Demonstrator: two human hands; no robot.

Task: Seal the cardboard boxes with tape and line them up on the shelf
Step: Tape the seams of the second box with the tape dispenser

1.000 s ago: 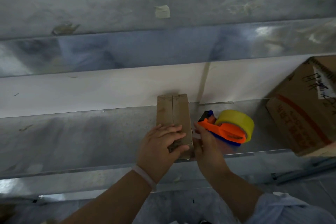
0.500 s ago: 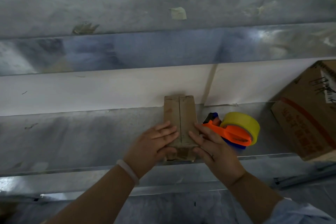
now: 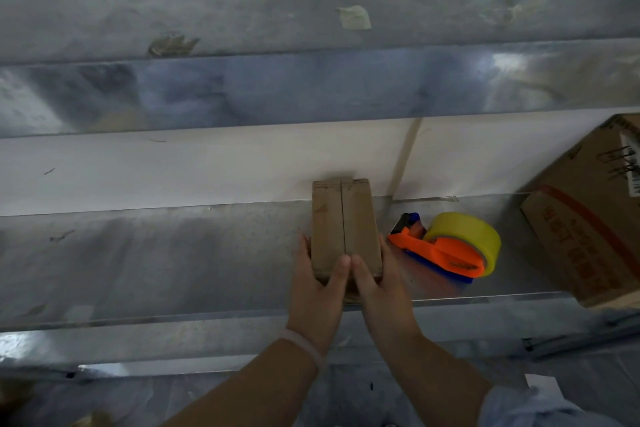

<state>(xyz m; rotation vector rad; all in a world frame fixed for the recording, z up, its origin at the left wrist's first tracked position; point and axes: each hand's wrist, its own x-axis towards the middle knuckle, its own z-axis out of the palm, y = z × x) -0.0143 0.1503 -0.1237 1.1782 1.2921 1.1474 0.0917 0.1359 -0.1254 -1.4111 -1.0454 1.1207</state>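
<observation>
- The small cardboard box (image 3: 343, 225) stands on the metal shelf (image 3: 156, 253), near its front edge, with its far end close to the white back wall.
- The top flaps are folded shut and meet along a dark centre seam. I can't make out any tape across it, so by my read the sealing of this one isn't done.
- The tape dispenser (image 3: 446, 248), orange handle and yellow roll, lies on the shelf just to the right of the box, and no hand is on it.
- A large cardboard box (image 3: 588, 236) sits tilted at the shelf's right end, well apart from the small one. No row has formed, so the lining-up looks barely begun.
- Left hand (image 3: 317, 295): reaching up and forward from below with a pale band at the wrist. Its fingers (image 3: 304, 260) run along the box's left side and the thumb lies over the top.
- Right hand (image 3: 381, 291): a mirror image, hugging the right side with the thumb on top, tip to tip with the other thumb at the seam.
- Both hands are clasping the box between them, a firm two-sided hold. It looks like they're squaring it up or holding the flaps down ahead of taping.
</observation>
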